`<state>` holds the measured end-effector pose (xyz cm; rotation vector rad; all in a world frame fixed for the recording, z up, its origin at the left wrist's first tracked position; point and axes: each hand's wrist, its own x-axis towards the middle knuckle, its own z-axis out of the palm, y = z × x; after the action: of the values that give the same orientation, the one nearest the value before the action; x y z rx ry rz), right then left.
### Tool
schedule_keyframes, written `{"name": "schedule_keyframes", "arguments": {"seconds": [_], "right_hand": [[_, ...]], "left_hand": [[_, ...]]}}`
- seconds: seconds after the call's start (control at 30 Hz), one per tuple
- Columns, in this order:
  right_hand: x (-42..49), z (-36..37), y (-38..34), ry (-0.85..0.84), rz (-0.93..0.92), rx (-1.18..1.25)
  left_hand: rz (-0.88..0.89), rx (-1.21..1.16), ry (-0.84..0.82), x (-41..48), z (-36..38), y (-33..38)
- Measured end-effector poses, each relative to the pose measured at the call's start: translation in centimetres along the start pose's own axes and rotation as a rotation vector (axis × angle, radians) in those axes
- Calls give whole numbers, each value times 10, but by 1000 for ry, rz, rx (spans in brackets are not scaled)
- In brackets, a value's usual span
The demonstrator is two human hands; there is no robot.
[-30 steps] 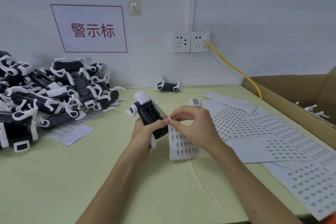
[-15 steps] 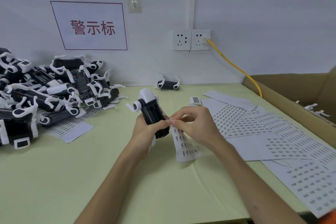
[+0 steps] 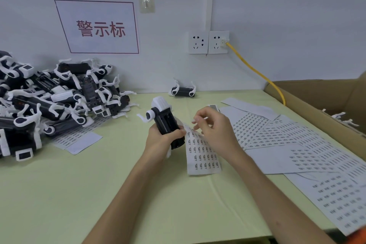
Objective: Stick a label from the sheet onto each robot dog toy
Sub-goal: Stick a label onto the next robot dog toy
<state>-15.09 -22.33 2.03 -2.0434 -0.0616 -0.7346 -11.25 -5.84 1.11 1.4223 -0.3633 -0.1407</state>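
Head view: a person's two hands work over a pale green bench (image 3: 59, 194).
Left hand (image 3: 160, 142): fingers curled round a robot dog toy (image 3: 165, 123), belly up, likely to offer a flat face; thumb also pins the label sheet (image 3: 202, 154).
Right hand (image 3: 214, 130): fingertips pinched, apparently on a peeled label, too small to confirm.
Pile of toys (image 3: 49, 101): far left, presumably waiting.
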Motion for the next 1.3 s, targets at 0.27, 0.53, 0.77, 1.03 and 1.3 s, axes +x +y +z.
{"name": "schedule_keyframes", "arguments": {"seconds": [0.27, 0.53, 0.77, 1.03, 1.3], "right_hand": [[-1, 2, 2, 87, -61, 28], [-4, 4, 2, 69, -169, 2], [-5, 4, 1, 153, -201, 11], [-5, 4, 3, 63, -268, -53], [-5, 4, -2, 72, -94, 102]], "left_hand": [[-83, -366, 195, 8, -14, 7], [-206, -761, -205, 2, -20, 12], [-208, -742, -260, -1, -20, 13], [-202, -767, -305, -2, -20, 15], [-163, -759, -209, -1, -19, 16]]}}
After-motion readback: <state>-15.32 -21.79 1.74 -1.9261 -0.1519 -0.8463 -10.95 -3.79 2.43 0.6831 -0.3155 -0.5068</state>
